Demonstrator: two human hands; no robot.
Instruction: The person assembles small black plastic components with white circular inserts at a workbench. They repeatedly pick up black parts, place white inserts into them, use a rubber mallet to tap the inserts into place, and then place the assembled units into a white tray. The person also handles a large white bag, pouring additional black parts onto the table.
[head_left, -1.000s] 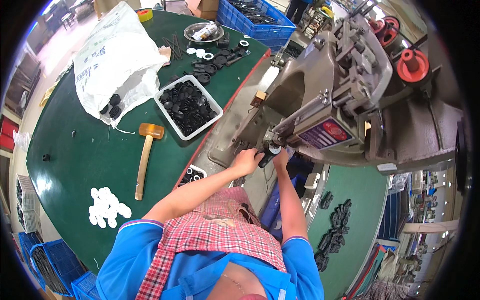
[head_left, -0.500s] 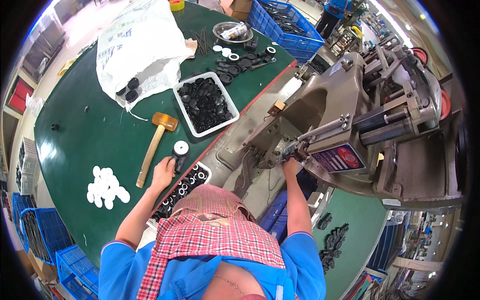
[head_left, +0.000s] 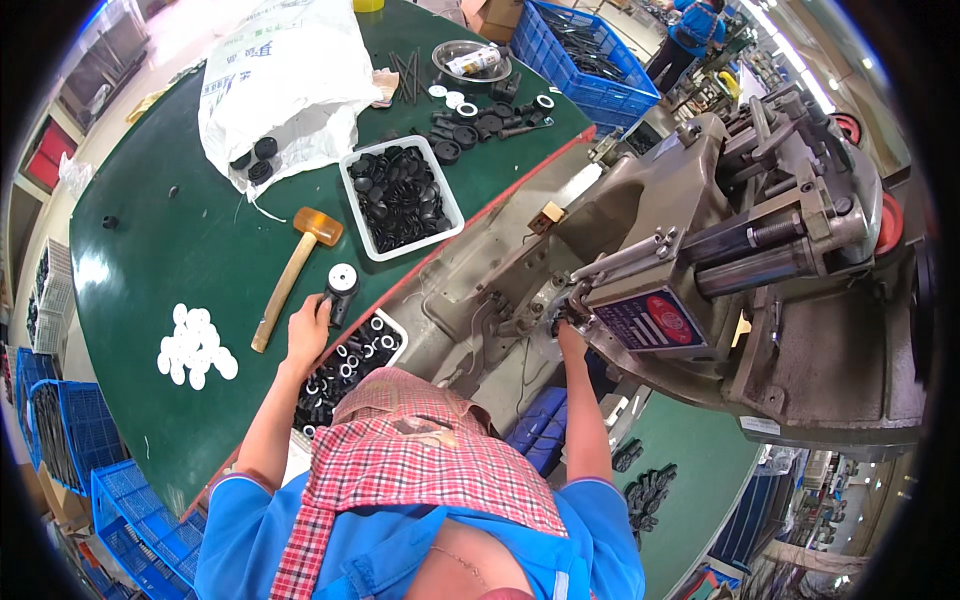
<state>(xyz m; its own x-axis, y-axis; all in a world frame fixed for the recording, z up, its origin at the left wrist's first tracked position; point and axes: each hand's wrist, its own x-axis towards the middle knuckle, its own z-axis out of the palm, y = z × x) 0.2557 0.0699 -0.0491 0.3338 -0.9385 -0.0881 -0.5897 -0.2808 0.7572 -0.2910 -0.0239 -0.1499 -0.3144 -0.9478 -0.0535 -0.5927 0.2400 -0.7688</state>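
At the green table's right edge, my left hand (head_left: pixel 307 332) has its fingers closed against a black plastic part (head_left: pixel 341 305) that bears a round white disc (head_left: pixel 342 278). My right hand (head_left: pixel 571 340) reaches to the working point of a large grey-brown press-like machine (head_left: pixel 650 225). Its fingertips close around something small and dark there, mostly hidden by the hand and the machine. Beyond my left hand lies a mallet (head_left: pixel 292 275) with an orange head and wooden handle. Beside my left forearm, a white bin (head_left: pixel 404 345) holds black parts with white rings.
A white tray (head_left: pixel 459 222) of black round pieces stands past the mallet, near a white sack (head_left: pixel 285 80). Loose white discs (head_left: pixel 195 345) lie on the left. Black parts (head_left: pixel 650 495) rest on a green surface at right. Blue crates (head_left: pixel 85 420) stand beyond the table; a person (head_left: pixel 690 35) is far off.
The whole view has shifted a little, with the table sliding up and left. Both hands keep nearly the same places, the left at the black part, the right at the machine.
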